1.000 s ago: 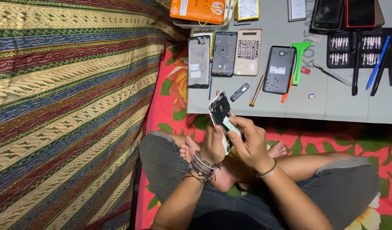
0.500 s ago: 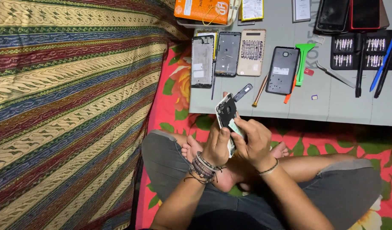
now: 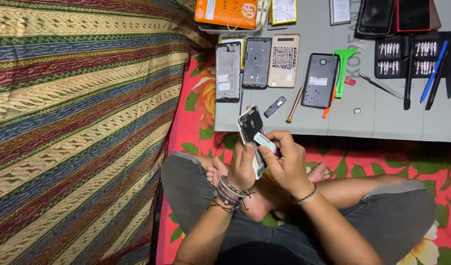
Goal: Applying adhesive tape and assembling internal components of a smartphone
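Both hands, left hand (image 3: 242, 167) and right hand (image 3: 284, 159), grip one opened phone (image 3: 252, 128) above the lap.

Even, fairly bright overhead light, soft shadows, sharp focus throughout.

The opened phone (image 3: 252, 135) sits between both hands, above the crossed legs (image 3: 294, 216). Beyond it lies the mat (image 3: 382, 125), with phone parts (image 3: 257, 64) on it and the tool kit (image 3: 412, 59) at the far right.
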